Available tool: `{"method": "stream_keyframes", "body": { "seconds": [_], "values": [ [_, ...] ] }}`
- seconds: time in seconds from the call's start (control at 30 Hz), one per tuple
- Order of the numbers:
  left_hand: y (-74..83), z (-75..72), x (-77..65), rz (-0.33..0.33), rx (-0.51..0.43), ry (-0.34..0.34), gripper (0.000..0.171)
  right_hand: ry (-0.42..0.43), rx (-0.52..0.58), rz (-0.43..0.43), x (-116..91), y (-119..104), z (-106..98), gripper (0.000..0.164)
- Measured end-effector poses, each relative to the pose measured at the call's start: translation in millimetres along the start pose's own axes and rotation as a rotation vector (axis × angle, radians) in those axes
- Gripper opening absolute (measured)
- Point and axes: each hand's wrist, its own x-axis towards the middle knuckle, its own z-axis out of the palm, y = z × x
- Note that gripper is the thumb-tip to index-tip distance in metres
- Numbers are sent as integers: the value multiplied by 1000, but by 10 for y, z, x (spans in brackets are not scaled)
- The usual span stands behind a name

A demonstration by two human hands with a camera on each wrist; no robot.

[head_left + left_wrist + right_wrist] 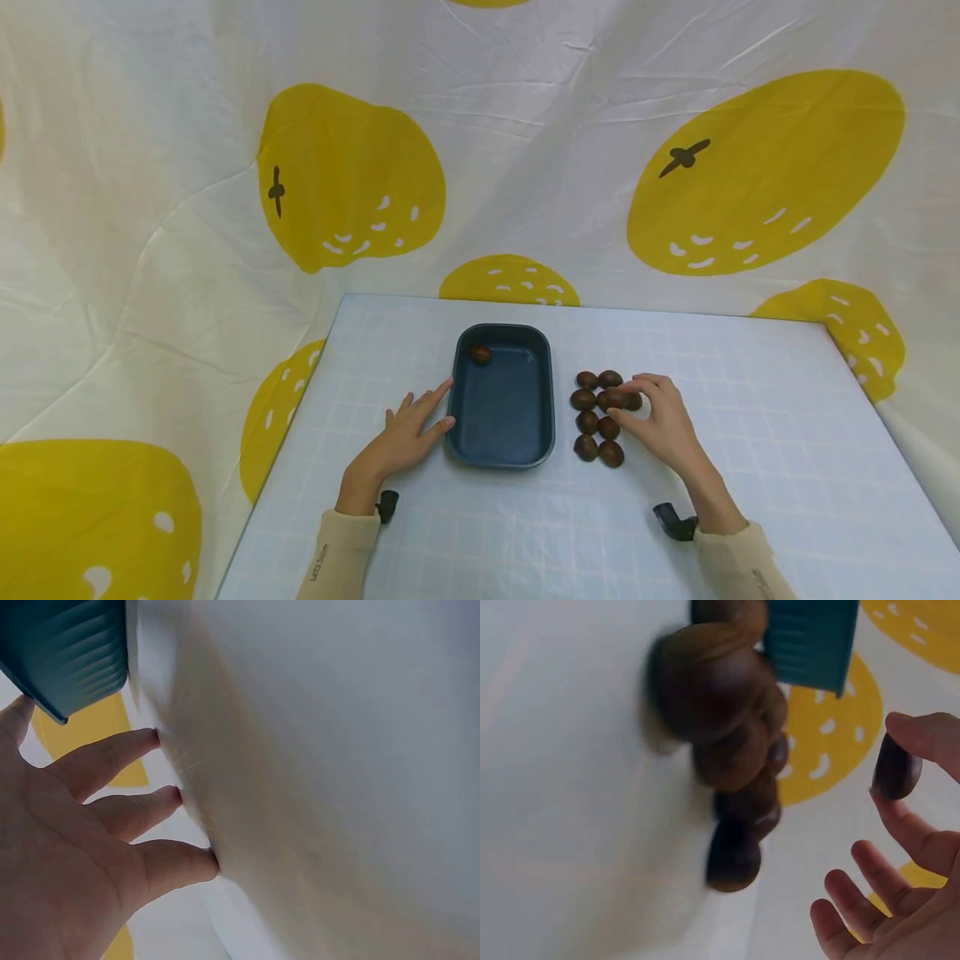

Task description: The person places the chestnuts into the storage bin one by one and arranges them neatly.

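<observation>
A dark blue rectangular tray (501, 421) holds one brown chestnut (482, 356) near its far left corner. My left hand (405, 435) lies left of the tray with fingers spread. Its index finger and thumb reach the tray's left side, while the other fingertips (196, 862) rest on the table. Between thumb and index finger, my right hand (666, 425) pinches a chestnut (897, 769), raised above the others. Several more chestnuts (586, 448) lie in two rough columns right of the tray, one of them partly behind the right hand's fingers.
The table (787, 433) wears a pale checked cover. Behind and to the left hangs a white curtain (525, 183) printed with yellow fruit. A black wrist mount (675, 522) sticks out beside the right wrist, another (387, 506) beside the left.
</observation>
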Motion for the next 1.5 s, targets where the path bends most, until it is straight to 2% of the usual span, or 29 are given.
{"method": "stream_keyframes", "body": {
  "seconds": [0.23, 0.5, 0.83, 1.17, 1.33, 1.5],
  "values": [
    [-3, -3, -3, -2, 6, -11, 67, -22, 62, -29, 131, -250, 69, 32],
    [7, -14, -15, -10, 12, -9, 68, -44, 66, -50, 284, -556, 145, 34],
    [13, -13, -28, -10, 2, -8, 68, -80, 111, -100, 467, -802, 256, 36],
    [-7, -9, -21, -10, 4, -7, 68, -89, 108, -200, 716, -1113, 338, 35],
    [-14, -14, -21, -10, 5, -8, 67, -107, 132, -247, 866, -1255, 432, 34],
    [-24, -3, -2, -6, 3, -11, 66, -131, 143, -256, 1008, -1326, 567, 35]
  ]
}}
